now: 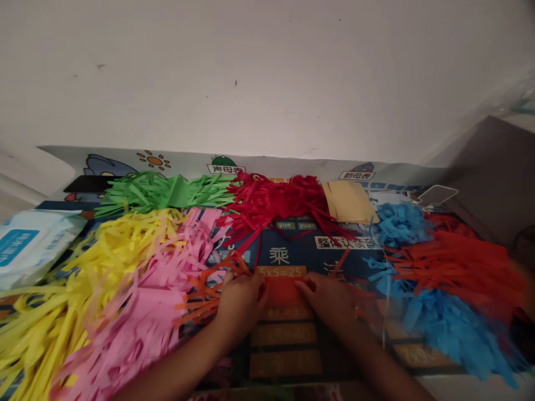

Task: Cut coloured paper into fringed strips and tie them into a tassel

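An orange paper (285, 292) with fringed ends lies at the lower middle, over a printed mat. My left hand (240, 301) pinches its left part, with orange strips spreading out to the left of the fingers. On the other side, my right hand (324, 298) pinches the right part between thumb and fingers. The solid middle of the paper shows between the two hands. Some strips beyond my right hand are blurred. Pink fringed paper (159, 298) lies just left of my left hand.
Yellow (112, 250), green (171, 192) and red (280, 200) fringed papers lie left and behind. Beige sheets (350, 202) sit at the back. Blue (455, 323) and orange-red (463, 262) fringes are at the right, a wipes pack (33, 245) at the far left.
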A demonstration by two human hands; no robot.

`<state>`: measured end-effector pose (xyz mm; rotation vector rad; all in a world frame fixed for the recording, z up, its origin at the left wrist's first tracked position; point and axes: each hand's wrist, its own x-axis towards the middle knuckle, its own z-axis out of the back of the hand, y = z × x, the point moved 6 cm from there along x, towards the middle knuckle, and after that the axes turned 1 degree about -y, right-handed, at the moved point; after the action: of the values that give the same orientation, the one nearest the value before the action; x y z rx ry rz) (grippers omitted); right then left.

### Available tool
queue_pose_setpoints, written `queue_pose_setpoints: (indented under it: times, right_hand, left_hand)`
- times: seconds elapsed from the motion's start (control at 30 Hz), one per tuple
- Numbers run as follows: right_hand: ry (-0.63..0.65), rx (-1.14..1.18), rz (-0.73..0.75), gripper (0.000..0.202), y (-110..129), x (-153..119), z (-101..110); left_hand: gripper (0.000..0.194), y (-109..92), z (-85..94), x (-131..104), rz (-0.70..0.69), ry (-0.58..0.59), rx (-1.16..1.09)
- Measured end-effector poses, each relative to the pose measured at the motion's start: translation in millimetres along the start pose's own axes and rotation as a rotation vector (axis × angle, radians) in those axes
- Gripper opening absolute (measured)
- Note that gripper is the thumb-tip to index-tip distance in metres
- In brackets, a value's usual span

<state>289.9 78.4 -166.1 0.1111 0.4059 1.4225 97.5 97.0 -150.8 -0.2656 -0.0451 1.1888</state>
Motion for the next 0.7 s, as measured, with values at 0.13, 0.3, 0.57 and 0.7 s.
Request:
queue_pose_setpoints:
  times: [0.13, 0.3, 0.57, 0.7]
  right_hand:
    - [-0.174, -0.082, -0.002, 0.018, -4, -6, 16]
    - [-0.23, -0.071, 0.551, 0.027, 35, -37, 13]
    - [-0.018, 0.072, 0.606, 0.026, 27, -21, 15]
    - [-0.039, 0.12, 0.629, 0.03, 20, -20, 19]
  left_hand:
    - [0.021, -11, 12.1, -3, -0.184, -0.254, 0.09]
    - [0.013, -35, 0.1, -11, -0.637, -0.039, 0.214]
    - [0.022, -45, 4.9, -20, -0.506, -0.067, 0.304]
    - [0.014, -28, -0.2, -15, -0.401, -0.129, 0.217]
